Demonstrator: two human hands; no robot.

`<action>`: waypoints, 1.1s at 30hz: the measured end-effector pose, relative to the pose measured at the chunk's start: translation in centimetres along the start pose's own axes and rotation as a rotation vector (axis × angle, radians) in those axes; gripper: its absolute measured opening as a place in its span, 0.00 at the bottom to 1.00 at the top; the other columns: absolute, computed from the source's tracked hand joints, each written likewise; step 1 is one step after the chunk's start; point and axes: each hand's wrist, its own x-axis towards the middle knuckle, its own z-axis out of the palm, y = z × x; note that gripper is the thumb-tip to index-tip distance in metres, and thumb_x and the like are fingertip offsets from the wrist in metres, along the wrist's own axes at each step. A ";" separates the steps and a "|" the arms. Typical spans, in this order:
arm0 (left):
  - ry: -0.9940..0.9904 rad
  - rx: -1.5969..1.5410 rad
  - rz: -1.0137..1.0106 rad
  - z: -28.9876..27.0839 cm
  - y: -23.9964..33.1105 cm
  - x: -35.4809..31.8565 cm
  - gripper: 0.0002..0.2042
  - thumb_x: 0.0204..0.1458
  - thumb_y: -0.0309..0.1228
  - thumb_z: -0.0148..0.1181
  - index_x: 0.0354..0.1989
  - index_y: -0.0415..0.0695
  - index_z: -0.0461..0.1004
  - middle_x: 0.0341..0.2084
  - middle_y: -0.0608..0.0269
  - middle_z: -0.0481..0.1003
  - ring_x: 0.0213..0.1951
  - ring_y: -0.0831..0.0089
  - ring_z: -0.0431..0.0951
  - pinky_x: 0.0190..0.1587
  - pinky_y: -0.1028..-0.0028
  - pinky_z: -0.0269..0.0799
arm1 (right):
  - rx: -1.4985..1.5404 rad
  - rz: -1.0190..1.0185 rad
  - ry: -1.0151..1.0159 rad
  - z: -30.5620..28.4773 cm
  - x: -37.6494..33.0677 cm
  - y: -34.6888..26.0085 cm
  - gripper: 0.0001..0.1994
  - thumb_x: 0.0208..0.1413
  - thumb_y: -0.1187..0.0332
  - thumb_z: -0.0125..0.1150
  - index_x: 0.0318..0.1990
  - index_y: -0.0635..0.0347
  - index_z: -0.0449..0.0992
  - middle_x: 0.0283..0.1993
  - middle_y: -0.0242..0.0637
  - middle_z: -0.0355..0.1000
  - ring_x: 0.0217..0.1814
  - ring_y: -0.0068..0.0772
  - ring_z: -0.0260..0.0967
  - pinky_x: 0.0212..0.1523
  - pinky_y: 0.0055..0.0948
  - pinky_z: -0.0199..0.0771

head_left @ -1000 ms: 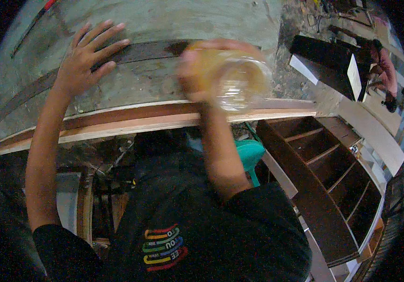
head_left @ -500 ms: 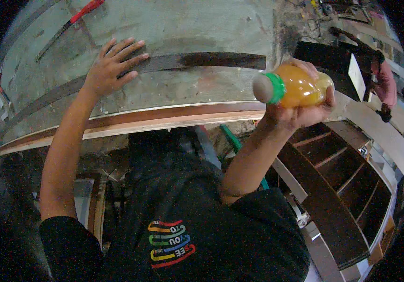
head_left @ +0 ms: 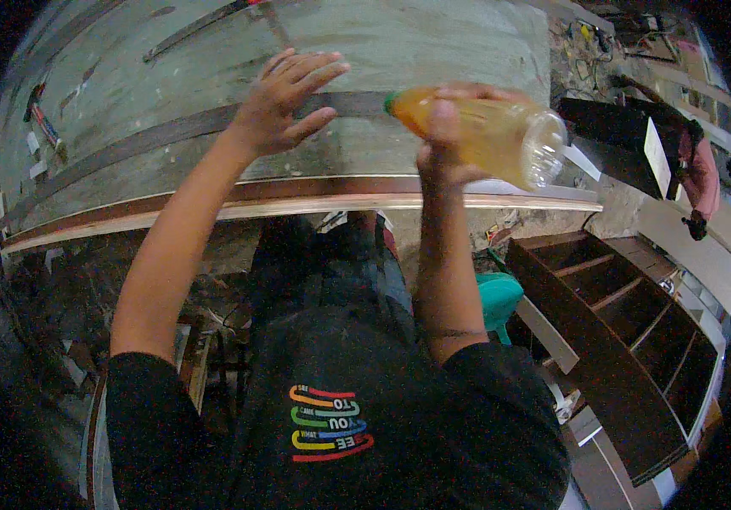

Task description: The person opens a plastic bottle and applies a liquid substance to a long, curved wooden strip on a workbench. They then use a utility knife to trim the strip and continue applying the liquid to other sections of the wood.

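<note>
Right hand is wrapped around the bottle, fingers closed over its body, thumb toward me. Bottle lies nearly level, green cap end pointing left at the dark strip on the counter, clear base to the right. It holds amber liquid, glue by the look of it, though I can't confirm. Left hand is flat and spread wide, gripping nothing, palm pressing the strip down. I read the step as applying liquid along the strip. I'd keep the left palm planted so the strip doesn't lift or slide, and keep its fingers clear of the pour line. Tip the cap end down gradually; a level bottle can surge when tilted. I can't tell whether the cap is open, so I'd check before squeezing. Work from the hand outward along the strip, keeping away from the wooden edge where a run would drip off onto the shelf unit below.
</note>
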 end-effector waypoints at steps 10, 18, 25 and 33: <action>-0.156 0.375 -0.006 -4.6 -6.8 -9.5 0.27 0.68 0.51 0.45 0.76 0.69 0.57 0.78 0.66 0.50 0.78 0.61 0.48 0.76 0.43 0.37 | -0.344 -0.026 -0.122 3.9 -8.2 7.4 0.26 0.50 0.64 0.75 0.52 0.63 0.68 0.52 0.46 0.70 0.51 0.40 0.70 0.58 0.44 0.73; -0.192 0.353 -0.052 -4.6 -6.7 -9.5 0.26 0.67 0.49 0.46 0.75 0.70 0.59 0.78 0.69 0.51 0.78 0.62 0.48 0.76 0.44 0.37 | -0.384 -0.129 0.369 -4.1 -2.9 9.5 0.33 0.44 0.70 0.78 0.56 0.59 0.62 0.41 0.41 0.73 0.38 0.39 0.74 0.41 0.42 0.84; -0.197 0.374 -0.084 -4.7 -6.4 -9.0 0.26 0.66 0.49 0.48 0.73 0.70 0.63 0.77 0.71 0.52 0.78 0.63 0.49 0.77 0.46 0.38 | -0.395 -0.016 0.322 -5.6 -2.9 9.3 0.27 0.56 0.57 0.72 0.55 0.61 0.66 0.45 0.40 0.72 0.46 0.38 0.72 0.52 0.44 0.79; -0.215 0.341 -0.085 -4.9 -6.3 -8.9 0.26 0.65 0.48 0.51 0.72 0.71 0.64 0.77 0.72 0.54 0.77 0.64 0.50 0.77 0.45 0.36 | -0.034 0.174 -0.411 3.8 -13.9 10.8 0.27 0.57 0.58 0.69 0.60 0.56 0.65 0.51 0.35 0.72 0.56 0.36 0.70 0.59 0.40 0.73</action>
